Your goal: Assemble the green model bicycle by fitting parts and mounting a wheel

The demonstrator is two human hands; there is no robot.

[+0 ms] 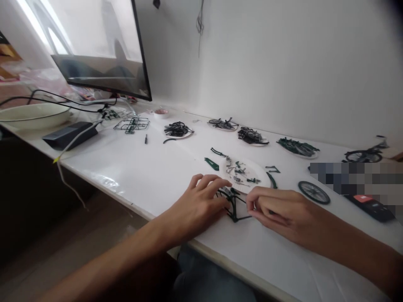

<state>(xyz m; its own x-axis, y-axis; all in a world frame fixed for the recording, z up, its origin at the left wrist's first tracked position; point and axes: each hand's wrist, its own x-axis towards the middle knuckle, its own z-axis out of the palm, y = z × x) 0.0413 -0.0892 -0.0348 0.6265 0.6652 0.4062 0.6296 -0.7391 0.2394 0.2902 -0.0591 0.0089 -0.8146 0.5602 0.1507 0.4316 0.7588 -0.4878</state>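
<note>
Left hand laid palm-down on white table, fingers spread loosely over left end of dark green model frame; nothing clamped, fingertips touching frame only. Right hand at frame's right end, thumb and forefinger drawn together there; whether pinched on the thin strut or merely against it, cannot tell. Frame flat on table between both hands, just in front of white plate carrying small grey and green parts. Loose spoked wheel to the right. Further plates of parts along wall, monitor far left
</note>
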